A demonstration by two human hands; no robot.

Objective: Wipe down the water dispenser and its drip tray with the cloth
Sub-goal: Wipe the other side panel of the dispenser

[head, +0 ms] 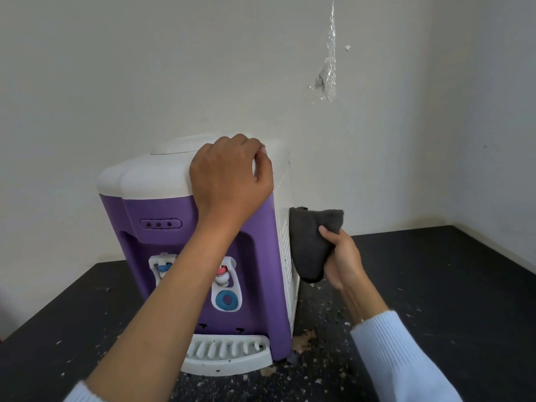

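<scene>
The left hand (229,175) lies on the white top of the purple-and-white plastic water dispenser (162,204), its fingers curled over the rear right edge in a bracing grasp. The right hand (342,256) pinches a folded dark grey cloth (310,239), thumb on its near face, and holds it against the dispenser's white right side at about mid-height, beside the vent slots. The dispenser stands on a black tabletop (435,285) close to the wall. Its white slotted drip tray (229,352) projects from the front base, flecked with dark specks and apparently not yet wiped. Pale flakes of debris (304,340) litter the tabletop around the base.

Risks, as judged:
- A hard sideways stroke could slide or tip the casing if the bracing hand eases.
- The left forearm crosses just in front of the red tap (222,271) and blue tap (164,268) and could knock a lever.
- The cloth, dragged low, could pick up grit — and smear it onto the casing or tray.
</scene>
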